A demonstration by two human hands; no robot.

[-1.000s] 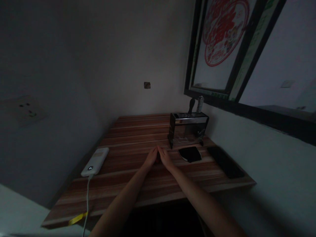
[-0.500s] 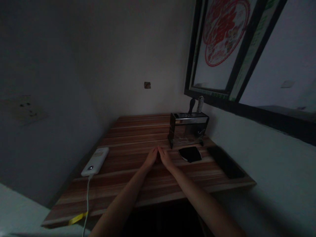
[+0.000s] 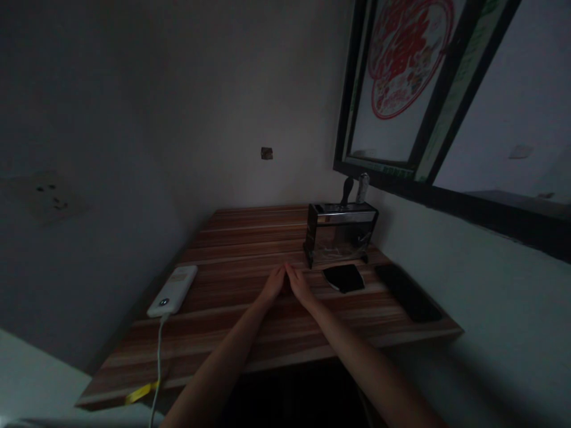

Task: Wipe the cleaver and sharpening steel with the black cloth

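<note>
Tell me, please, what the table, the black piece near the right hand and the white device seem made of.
Table: wood or laminate, satin-looking; striped reddish grain. Black piece: perhaps fabric; matt, pale-edged, too dark to be sure. White device: probably plastic; smooth, even shell.

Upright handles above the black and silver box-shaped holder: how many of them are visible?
2. The dark, rounded handle stands near the middle of the holder; the pale, shiny handle stands to its right in the picture. Others may be hidden inside.

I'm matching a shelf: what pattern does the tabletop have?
The tabletop has reddish-brown stripes with paler streaks, like wood grain; head view.
</note>
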